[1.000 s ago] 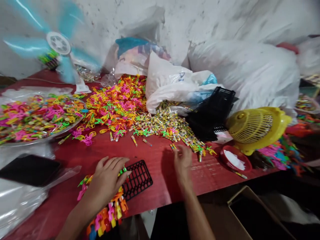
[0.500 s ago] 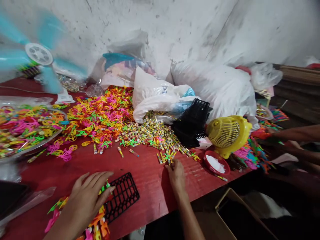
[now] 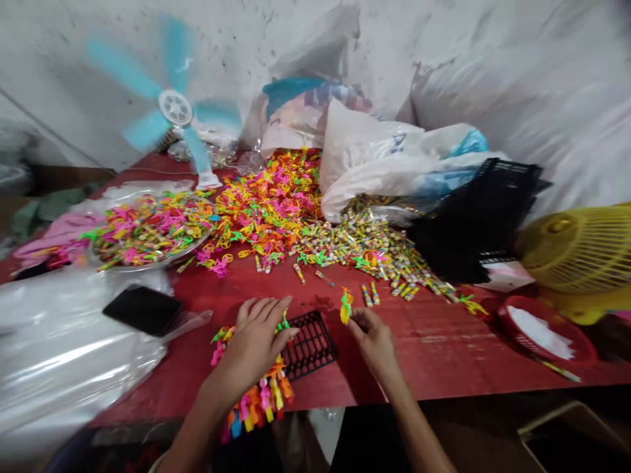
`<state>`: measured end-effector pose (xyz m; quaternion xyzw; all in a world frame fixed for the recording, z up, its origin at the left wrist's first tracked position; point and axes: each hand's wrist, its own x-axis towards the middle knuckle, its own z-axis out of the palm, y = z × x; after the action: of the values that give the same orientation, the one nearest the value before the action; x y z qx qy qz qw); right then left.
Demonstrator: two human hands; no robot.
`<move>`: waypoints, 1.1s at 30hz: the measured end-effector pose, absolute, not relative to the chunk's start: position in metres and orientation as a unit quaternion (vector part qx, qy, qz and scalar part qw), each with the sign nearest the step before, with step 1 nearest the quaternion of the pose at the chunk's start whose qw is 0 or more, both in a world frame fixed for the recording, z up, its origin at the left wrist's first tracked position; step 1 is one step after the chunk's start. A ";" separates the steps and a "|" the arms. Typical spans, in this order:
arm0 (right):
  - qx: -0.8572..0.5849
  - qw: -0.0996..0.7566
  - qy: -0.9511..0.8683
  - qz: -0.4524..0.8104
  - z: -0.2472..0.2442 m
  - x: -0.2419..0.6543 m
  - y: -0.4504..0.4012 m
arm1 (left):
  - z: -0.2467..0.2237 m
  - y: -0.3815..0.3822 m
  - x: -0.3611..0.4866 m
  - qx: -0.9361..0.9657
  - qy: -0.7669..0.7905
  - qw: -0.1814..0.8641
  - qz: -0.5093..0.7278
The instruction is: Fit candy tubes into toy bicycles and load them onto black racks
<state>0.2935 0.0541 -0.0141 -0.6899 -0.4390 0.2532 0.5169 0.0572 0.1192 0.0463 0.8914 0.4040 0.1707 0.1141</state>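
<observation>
My right hand (image 3: 377, 341) pinches a small green-and-yellow plastic toy piece (image 3: 346, 306) between thumb and fingertips, just above the red table. My left hand (image 3: 261, 332) stretches its fingers over the left part of a black plastic grid rack (image 3: 309, 345), thumb apart from the other fingers. Bright plastic pieces (image 3: 263, 397) in pink, orange, yellow and blue fill that side of the rack and stick out below the hand. Open slots show on the rack's right side. Whether my left fingers touch the pieces beneath is hidden.
Behind lie heaps of coloured plastic pieces (image 3: 276, 203) and small printed tubes (image 3: 374, 243). At left are a heaped tray (image 3: 148, 266), a phone (image 3: 142, 309) and a spinning fan (image 3: 176, 108). A red basket (image 3: 589, 348) and yellow basket (image 3: 582, 253) stand at right.
The view has swung right to left, bringing the phone into sight. My right hand has lifted a green-and-yellow toy piece from near the tubes towards the rack. My left hand stays over the rack.
</observation>
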 end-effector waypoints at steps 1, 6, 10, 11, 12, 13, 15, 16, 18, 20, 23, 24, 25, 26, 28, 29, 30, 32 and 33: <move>-0.661 0.529 -0.437 0.303 -0.012 0.281 0.056 | 0.048 0.118 0.057 0.890 0.406 0.126 0.167; -0.553 0.528 -0.424 0.485 0.007 0.239 0.057 | 0.064 0.116 0.062 0.875 0.392 0.208 0.195; -0.525 0.512 -0.435 0.523 0.018 0.228 0.057 | 0.070 0.120 0.063 0.841 0.393 0.275 0.250; -0.524 0.511 -0.437 0.523 0.019 0.227 0.057 | 0.069 0.121 0.063 0.834 0.400 0.274 0.262; -0.525 0.512 -0.439 0.520 0.020 0.226 0.058 | 0.068 0.122 0.062 0.832 0.405 0.265 0.270; -0.527 0.513 -0.440 0.515 0.019 0.225 0.059 | 0.067 0.123 0.062 0.834 0.407 0.252 0.274; -0.536 0.517 -0.439 0.502 0.016 0.222 0.061 | 0.064 0.123 0.062 0.847 0.400 0.227 0.268; -0.544 0.521 -0.436 0.493 0.013 0.221 0.063 | 0.062 0.123 0.062 0.854 0.394 0.220 0.259; -0.563 0.528 -0.425 0.472 0.005 0.220 0.067 | 0.060 0.122 0.061 0.865 0.388 0.215 0.235; -0.582 0.530 -0.407 0.463 -0.002 0.221 0.068 | 0.058 0.121 0.060 0.874 0.387 0.209 0.205; -0.587 0.521 -0.388 0.483 -0.008 0.221 0.062 | 0.057 0.119 0.057 0.887 0.381 0.200 0.168; -0.585 0.520 -0.386 0.489 -0.010 0.220 0.057 | 0.057 0.119 0.057 0.888 0.381 0.200 0.162; -0.582 0.519 -0.384 0.494 -0.011 0.218 0.051 | 0.057 0.119 0.056 0.888 0.381 0.201 0.160; -0.581 0.520 -0.383 0.495 -0.013 0.215 0.044 | 0.057 0.119 0.056 0.888 0.381 0.201 0.159; -0.582 0.526 -0.380 0.490 -0.016 0.206 0.030 | 0.056 0.119 0.057 0.888 0.382 0.199 0.161; -0.582 0.530 -0.381 0.486 -0.018 0.202 0.025 | 0.055 0.119 0.057 0.888 0.381 0.197 0.163; -0.581 0.532 -0.387 0.479 -0.021 0.197 0.020 | 0.055 0.120 0.057 0.889 0.381 0.196 0.163; -0.584 0.534 -0.412 0.453 -0.025 0.190 0.014 | 0.054 0.121 0.057 0.889 0.382 0.194 0.162; -0.586 0.533 -0.429 0.434 -0.027 0.188 0.013 | 0.053 0.121 0.057 0.889 0.381 0.193 0.161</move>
<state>0.1877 0.0126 -0.0271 -0.5858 -0.4289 0.4341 0.5333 0.0568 0.1210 0.0532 0.8895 0.3813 0.1613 0.1934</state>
